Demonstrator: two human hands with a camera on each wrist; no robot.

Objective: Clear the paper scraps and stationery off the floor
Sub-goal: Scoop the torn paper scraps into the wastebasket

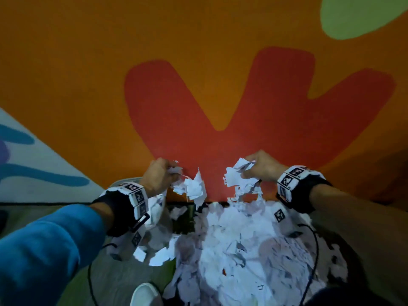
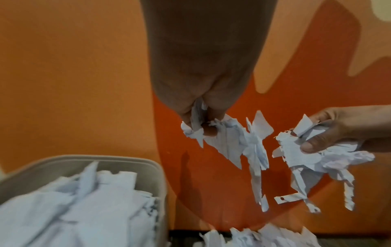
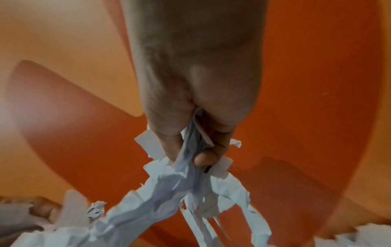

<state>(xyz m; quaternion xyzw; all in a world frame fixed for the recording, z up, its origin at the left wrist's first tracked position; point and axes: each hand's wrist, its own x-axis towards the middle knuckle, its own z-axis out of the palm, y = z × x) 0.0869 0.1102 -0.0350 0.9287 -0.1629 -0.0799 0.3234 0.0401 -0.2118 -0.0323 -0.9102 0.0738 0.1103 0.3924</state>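
Observation:
My left hand [image 1: 174,173] grips a bunch of torn white paper scraps [image 1: 194,188] that hangs above the carpet. In the left wrist view the fingers [image 2: 201,127] curl round that bunch [image 2: 228,142]. To its right, my right hand [image 1: 247,171] grips a second bunch of scraps [image 1: 231,177], with strips dangling from it [image 3: 169,192]. Both hands are lifted a little beyond a big pile of scraps [image 1: 238,250] on the floor. A grey bin [image 2: 105,158] stands below and left of my left hand, filled with white paper [image 2: 74,208].
The floor beyond the hands is an orange carpet [image 1: 88,74] with a red shape [image 1: 254,118]. Black cables [image 1: 314,250] run across the pile on the right. A white shoe [image 1: 143,294] is at the bottom edge. No stationery shows.

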